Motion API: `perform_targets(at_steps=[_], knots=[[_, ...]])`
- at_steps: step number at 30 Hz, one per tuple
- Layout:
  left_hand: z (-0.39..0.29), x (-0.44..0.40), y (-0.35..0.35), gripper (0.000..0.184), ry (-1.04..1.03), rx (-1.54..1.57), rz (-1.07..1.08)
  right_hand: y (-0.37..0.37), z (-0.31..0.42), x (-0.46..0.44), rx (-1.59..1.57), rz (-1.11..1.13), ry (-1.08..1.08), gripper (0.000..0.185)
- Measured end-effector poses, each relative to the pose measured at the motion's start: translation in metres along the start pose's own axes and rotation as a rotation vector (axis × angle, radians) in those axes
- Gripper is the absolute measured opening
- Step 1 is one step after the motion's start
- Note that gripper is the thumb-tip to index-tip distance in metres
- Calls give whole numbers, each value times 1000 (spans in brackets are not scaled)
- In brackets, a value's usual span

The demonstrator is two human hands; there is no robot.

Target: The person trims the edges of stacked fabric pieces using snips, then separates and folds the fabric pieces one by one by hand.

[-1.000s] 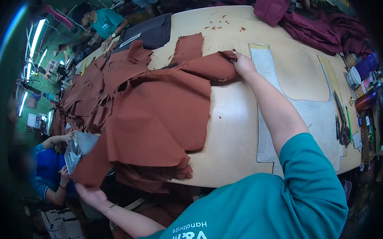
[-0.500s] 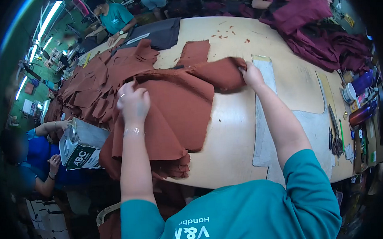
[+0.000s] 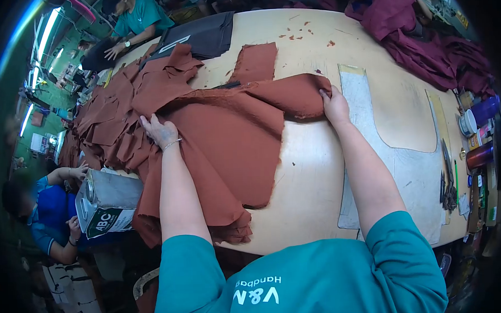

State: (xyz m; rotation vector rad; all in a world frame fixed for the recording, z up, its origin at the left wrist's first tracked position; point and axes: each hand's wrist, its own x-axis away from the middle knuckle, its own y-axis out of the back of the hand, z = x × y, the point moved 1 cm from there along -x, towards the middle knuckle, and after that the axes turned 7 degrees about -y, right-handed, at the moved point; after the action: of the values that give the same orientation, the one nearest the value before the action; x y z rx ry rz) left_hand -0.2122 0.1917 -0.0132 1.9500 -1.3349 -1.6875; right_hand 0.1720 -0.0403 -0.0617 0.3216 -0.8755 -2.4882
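Observation:
Rust-brown fabric (image 3: 228,140) lies in loose folds on the pale table (image 3: 309,171). At its left part, my left hand (image 3: 161,132) rests with fingers spread against the cloth near a raised fold. My right hand (image 3: 334,103) pinches the right end of a rolled fold of the same fabric, thumb and fingers closed on its edge. A smaller rust-brown piece (image 3: 256,61) lies flat behind the fold. Crumpled rust-brown pieces (image 3: 108,114) are heaped to the left.
A metal can (image 3: 111,197) stands at the left edge beside a person in blue. Grey pattern sheets (image 3: 397,179), scissors (image 3: 448,174) and a green pencil (image 3: 456,177) lie right. Dark fabric (image 3: 202,37), maroon cloth (image 3: 417,46) and another person are farther back.
My left hand has come up from the lower left onto the fabric, then slid slightly left and opened. The fabric's left flap now hangs by the can. My right hand keeps its hold, slightly farther right.

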Motion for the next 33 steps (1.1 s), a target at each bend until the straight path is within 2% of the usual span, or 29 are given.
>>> perform_targets(at_steps=[4,7,8,11,13,14,15,16,17,18,19,20,21,22,24,25,28,31,33], knots=[[25,-2,-12,44,22,257,-114,2,0,0,-38,15,-8,27],[-7,4,8,40,-54,-1,56,2,-2,-3,-99,59,21,28],[-31,11,22,34,-210,-215,-61,7,0,-3,-142,88,40,29],[-106,22,62,31,-529,29,-274,27,8,-8,-275,253,67,40],[-162,53,74,26,-474,693,81,61,44,20,-408,435,9,46],[-199,78,83,26,-419,863,224,70,57,34,-417,489,7,48],[-224,103,86,29,-310,972,418,78,68,50,-427,549,5,50],[-242,128,74,38,-75,1217,580,80,72,62,-437,609,4,52],[-252,142,63,45,-183,1099,570,76,70,71,-586,825,-85,62],[-267,141,80,41,-340,853,371,65,62,78,-722,878,-127,68],[-267,143,76,38,-256,904,421,55,56,85,-860,926,-167,73],[-265,146,68,36,-174,954,471,57,59,97,-870,845,-206,82],[-262,150,58,33,-94,1000,521,57,57,98,-903,865,-207,83],[-261,151,56,27,-128,1012,457,56,55,99,-941,884,-209,84],[-257,155,55,26,-200,1023,334,55,53,102,-975,882,-218,87],[-256,156,57,26,-233,1030,273,52,51,101,-970,874,-220,87],[-248,158,60,26,-152,1047,313,45,50,101,-956,867,-211,85],[-241,155,66,26,-158,1013,372,55,60,111,-957,881,-173,79],[-242,151,73,19,-314,914,351,66,68,115,-937,880,-135,72]])
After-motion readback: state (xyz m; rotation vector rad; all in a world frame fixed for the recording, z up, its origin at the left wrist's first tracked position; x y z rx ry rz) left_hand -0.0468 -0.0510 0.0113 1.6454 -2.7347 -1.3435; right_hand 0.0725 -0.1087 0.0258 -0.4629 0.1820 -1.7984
